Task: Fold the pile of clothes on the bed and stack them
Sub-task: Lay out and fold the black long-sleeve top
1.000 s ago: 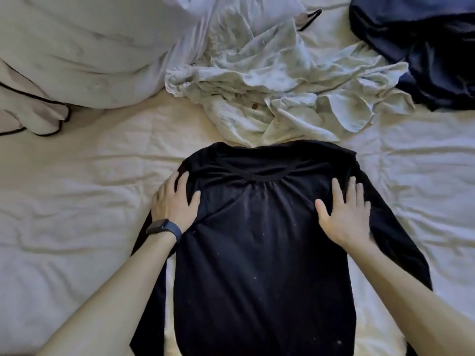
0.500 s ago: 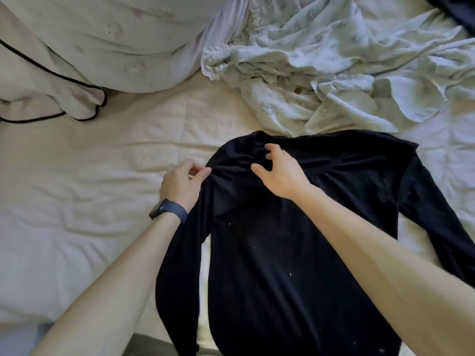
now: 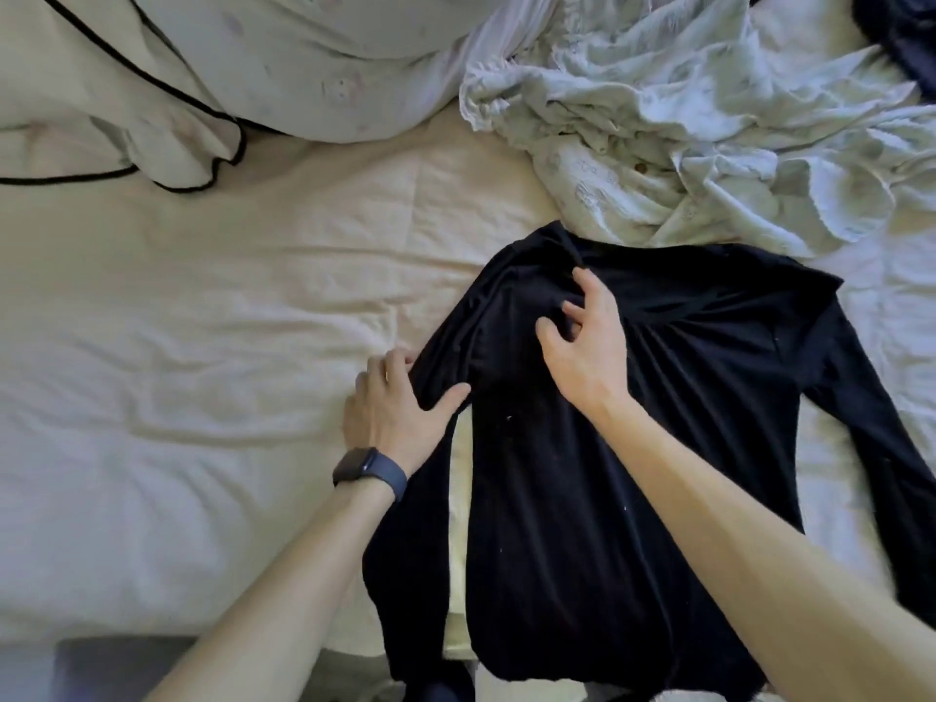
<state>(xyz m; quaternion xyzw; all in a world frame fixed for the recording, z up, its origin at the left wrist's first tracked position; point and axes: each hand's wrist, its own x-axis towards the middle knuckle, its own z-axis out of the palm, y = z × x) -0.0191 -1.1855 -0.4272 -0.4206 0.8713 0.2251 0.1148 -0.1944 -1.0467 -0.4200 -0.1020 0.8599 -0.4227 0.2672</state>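
My left hand [image 3: 400, 405], flat a second ago, now grips the sleeve of the black shirt [image 3: 633, 448]. My right hand [image 3: 582, 347] has crossed over, fingers half-curled on the cloth; whether they pinch it I cannot tell. The shirt lies spread on the bed [image 3: 202, 347] before the crumpled pile [image 3: 684, 144], so folding seemingly begins.

Creased white bed [image 3: 202, 347]. A black shirt [image 3: 582, 473] lies flat on it, the left hand [image 3: 400, 412] gripping its sleeve at the shoulder. Beyond the grip to the right is a crumpled pale shirt [image 3: 684, 119] touching the black shirt's collar. Pillows [image 3: 304, 68] are beyond-left, and a dark garment [image 3: 906, 32] is far beyond-right.
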